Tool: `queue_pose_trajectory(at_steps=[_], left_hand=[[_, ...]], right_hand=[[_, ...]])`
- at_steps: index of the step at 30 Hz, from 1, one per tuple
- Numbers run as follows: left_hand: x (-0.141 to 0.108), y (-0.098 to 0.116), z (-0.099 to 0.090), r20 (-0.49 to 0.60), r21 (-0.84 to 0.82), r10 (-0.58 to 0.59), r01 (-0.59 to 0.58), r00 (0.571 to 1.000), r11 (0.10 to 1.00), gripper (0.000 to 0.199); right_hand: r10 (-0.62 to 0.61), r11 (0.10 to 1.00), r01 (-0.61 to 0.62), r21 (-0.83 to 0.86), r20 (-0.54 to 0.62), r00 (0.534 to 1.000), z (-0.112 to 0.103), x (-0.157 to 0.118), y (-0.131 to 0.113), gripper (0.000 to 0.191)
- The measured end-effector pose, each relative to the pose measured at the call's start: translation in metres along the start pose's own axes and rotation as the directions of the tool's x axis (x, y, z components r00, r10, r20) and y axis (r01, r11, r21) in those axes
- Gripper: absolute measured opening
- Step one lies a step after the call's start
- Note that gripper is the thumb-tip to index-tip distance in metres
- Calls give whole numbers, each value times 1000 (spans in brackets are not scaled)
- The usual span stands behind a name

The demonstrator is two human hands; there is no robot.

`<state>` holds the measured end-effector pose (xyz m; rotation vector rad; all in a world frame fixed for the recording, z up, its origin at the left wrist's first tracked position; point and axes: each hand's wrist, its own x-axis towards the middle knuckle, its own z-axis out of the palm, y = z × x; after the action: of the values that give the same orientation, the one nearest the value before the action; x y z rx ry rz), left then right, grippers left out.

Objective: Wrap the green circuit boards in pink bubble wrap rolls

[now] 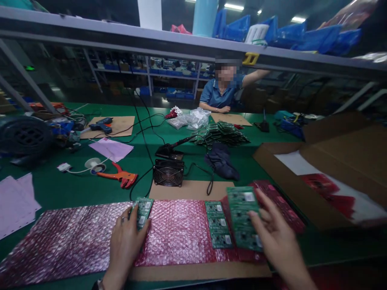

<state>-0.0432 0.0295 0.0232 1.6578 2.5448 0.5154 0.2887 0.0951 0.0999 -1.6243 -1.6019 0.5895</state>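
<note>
A long sheet of pink bubble wrap (178,233) lies over a piece of cardboard (199,272) on the green table. My left hand (128,237) rests on a green circuit board (144,209) lying on the wrap, its fingers over the board's left side. Between thumb and fingers, my right hand (272,229) holds another green circuit board (242,213) by its right edge, tilted above the wrap. A third board (219,223) lies flat on the wrap, just left of the held one. Behind my right hand is a red bubble-wrapped bundle (279,205).
A small fan (168,173), a soldering iron stand (165,151) and orange pliers (121,175) sit beyond the wrap. Stacked boards (222,133) lie farther back. An open carton (332,177) stands right. A person (222,90) sits opposite, beneath the overhead shelf (181,46).
</note>
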Motion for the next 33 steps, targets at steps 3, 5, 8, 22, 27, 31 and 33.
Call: queue_pose_trajectory(at_steps=[3, 5, 8, 22, 27, 31, 33], left_hand=[[4, 1, -1, 32, 48, -7, 6, 999, 999, 61], [8, 2, -4, 61, 60, -30, 26, 998, 998, 61], [13, 1, -12, 128, 47, -71, 65, 989, 997, 62], [33, -8, -38, 328, -111, -142, 187, 934, 976, 57], [41, -30, -44, 355, -240, -167, 262, 920, 935, 61], [47, -53, -52, 371, -393, -131, 283, 919, 875, 59], [47, -63, -55, 377, -448, -126, 299, 918, 843, 53]], right_hand=[[-100, 995, 102, 5, 250, 963, 46, -7, 5, 51], [-107, 982, 142, -123, 256, 961, 67, -7, 15, 47], [-98, 913, 181, -364, 235, 967, 76, -6, 22, 45], [77, 647, 186, -739, 307, 949, 84, -7, -3, 63], [82, 611, 214, -762, 330, 940, 86, -6, -10, 67], [183, 690, 179, -701, 409, 894, 72, 5, -8, 62], [243, 790, 95, -606, 452, 858, 59, 14, 1, 58]])
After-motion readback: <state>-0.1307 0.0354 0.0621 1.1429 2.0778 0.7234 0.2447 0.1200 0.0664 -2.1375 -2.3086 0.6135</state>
